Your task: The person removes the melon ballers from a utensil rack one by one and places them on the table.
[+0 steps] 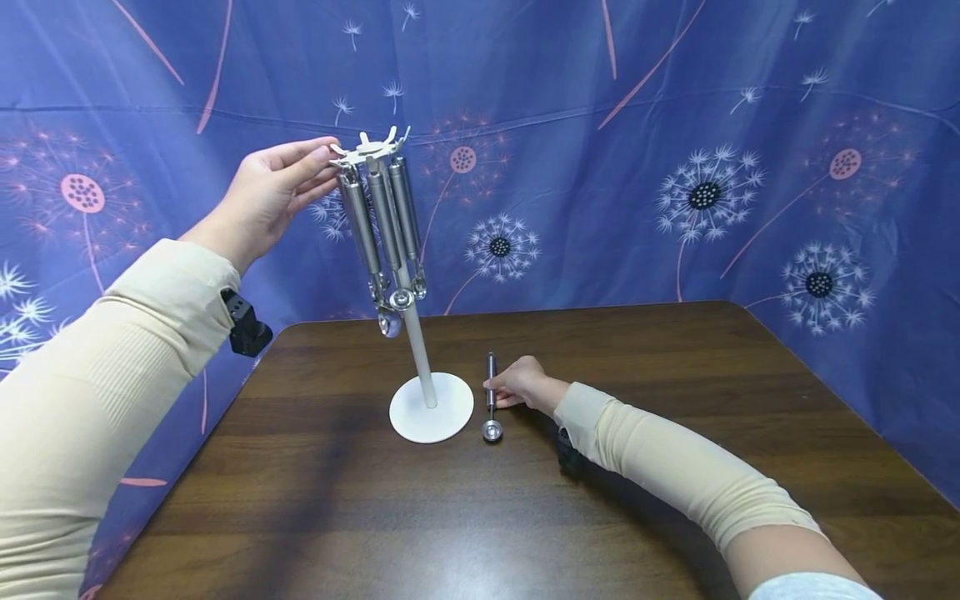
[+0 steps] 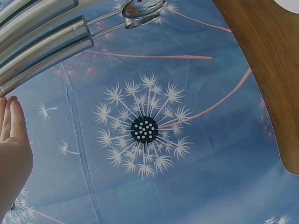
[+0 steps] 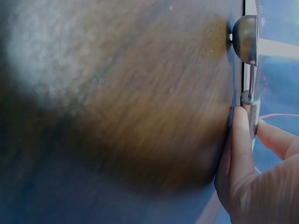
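Observation:
A white utensil stand point(image 1: 417, 350) with a ring of hooks at its top rises from a round white base. Several steel kitchen tools point(image 1: 384, 217) hang from it, handles up and small round heads down. At the hooks, my left hand point(image 1: 262, 192) pinches the stand's rim between thumb and fingers. To the right of the base, my right hand point(image 1: 527, 381) holds the handle of a small steel scoop point(image 1: 492, 430) between thumb and fingers, low at the tabletop. In the right wrist view its rounded bowl point(image 3: 245, 39) sits beside the wood, beyond the fingertips.
The stand is on a brown wooden table point(image 1: 637, 358), near its back left. Behind hangs a blue curtain point(image 1: 585, 183) with a dandelion print. Dark wrist cameras point(image 1: 247, 325) sit on both cream sleeves.

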Demonstrator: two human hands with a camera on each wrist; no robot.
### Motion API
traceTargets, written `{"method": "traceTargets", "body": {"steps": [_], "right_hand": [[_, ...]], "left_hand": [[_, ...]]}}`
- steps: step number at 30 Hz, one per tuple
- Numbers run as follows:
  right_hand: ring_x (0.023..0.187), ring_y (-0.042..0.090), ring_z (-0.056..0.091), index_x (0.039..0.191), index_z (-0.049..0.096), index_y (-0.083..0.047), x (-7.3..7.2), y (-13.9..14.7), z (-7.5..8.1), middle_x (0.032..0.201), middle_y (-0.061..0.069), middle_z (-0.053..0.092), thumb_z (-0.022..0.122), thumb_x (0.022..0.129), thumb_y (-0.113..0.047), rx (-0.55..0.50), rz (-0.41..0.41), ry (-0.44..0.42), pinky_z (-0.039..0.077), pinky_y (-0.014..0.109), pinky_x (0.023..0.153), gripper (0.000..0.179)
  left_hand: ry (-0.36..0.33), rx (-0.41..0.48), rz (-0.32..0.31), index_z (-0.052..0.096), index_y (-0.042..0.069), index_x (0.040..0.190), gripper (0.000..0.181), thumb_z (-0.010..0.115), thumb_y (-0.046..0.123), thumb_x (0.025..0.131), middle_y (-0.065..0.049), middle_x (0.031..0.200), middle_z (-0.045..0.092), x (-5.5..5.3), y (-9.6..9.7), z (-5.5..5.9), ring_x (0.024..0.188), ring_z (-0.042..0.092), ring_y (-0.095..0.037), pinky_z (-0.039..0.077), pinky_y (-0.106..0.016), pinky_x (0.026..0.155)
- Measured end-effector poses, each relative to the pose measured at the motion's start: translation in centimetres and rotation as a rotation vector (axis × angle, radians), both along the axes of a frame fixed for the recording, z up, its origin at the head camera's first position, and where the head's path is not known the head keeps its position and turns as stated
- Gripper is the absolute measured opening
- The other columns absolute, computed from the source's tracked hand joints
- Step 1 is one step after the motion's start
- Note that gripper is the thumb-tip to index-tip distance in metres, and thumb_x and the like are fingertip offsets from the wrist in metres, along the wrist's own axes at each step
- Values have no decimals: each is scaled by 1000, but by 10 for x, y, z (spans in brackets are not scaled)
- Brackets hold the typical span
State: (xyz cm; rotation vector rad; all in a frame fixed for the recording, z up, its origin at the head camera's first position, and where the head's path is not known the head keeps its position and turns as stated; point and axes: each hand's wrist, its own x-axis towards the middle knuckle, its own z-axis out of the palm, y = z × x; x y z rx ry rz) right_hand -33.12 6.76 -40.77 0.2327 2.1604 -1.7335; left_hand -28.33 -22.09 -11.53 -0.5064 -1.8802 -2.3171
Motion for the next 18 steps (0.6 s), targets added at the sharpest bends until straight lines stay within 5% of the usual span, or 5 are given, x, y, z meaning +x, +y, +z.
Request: {"method": "traceTargets", "body": {"steps": [18], "right_hand": [[46,11,57,91,60,7,7,-4,2,63,8,59,75,81,0,54,3,18,59,26,54,19]], "left_hand": [[35,9,-2,52,-3,135,56,73,13,86,-5,100,72,1,3,-3,92,70,-13,56,-20,84]]}}
